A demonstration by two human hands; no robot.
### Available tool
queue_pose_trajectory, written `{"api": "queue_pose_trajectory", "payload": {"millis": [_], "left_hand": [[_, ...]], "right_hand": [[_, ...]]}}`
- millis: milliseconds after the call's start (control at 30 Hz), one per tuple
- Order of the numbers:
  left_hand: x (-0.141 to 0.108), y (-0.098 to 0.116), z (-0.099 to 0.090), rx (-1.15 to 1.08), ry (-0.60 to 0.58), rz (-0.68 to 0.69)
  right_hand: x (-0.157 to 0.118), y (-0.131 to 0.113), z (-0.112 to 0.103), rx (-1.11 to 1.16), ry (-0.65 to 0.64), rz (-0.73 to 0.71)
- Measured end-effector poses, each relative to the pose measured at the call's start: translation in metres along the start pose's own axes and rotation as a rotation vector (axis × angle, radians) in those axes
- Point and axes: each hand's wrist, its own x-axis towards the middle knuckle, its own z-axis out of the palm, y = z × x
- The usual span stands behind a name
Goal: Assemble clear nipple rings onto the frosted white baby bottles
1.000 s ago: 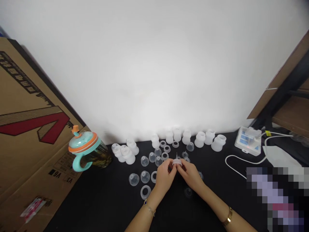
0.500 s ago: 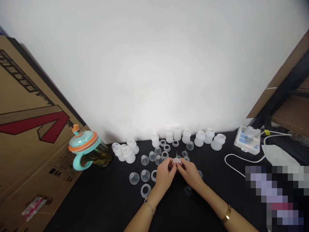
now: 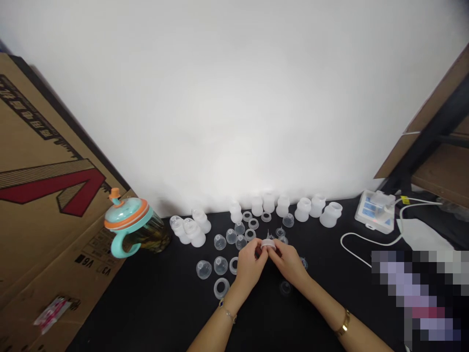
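Observation:
My left hand (image 3: 250,260) and my right hand (image 3: 289,261) meet at the middle of the black table. Between their fingertips they pinch a white baby bottle collar (image 3: 268,243), with a clear nipple tip (image 3: 268,234) rising from it. To the left of my hands lie several loose collar rings (image 3: 221,288) and clear domed caps (image 3: 220,265). Clear nipples (image 3: 280,232) sit just beyond and beside my right hand, one of them (image 3: 285,288) nearer the table's front. My fingers cover part of the collar.
White bottle bodies (image 3: 303,209) stand along the wall, with a capped group (image 3: 194,232) at the left. A teal and orange lidded jug (image 3: 128,215) stands by a cardboard box (image 3: 44,195). A power strip (image 3: 375,212) with a white cable (image 3: 351,235) lies at the right.

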Motion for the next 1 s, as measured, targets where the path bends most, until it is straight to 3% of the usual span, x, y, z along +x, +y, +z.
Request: {"api": "queue_pose_trajectory", "payload": {"millis": [667,1000], "left_hand": [[0.0019,-0.0001,-0.0017,-0.028,-0.004,-0.065],[0.0027,0.0018,-0.0040,-0.008,0.014,-0.069]], "right_hand": [[0.0015,0.0020,0.0018,0.147,-0.036,0.077],[0.0003,0.0002,-0.0045,0.217,0.000,0.016]]}}
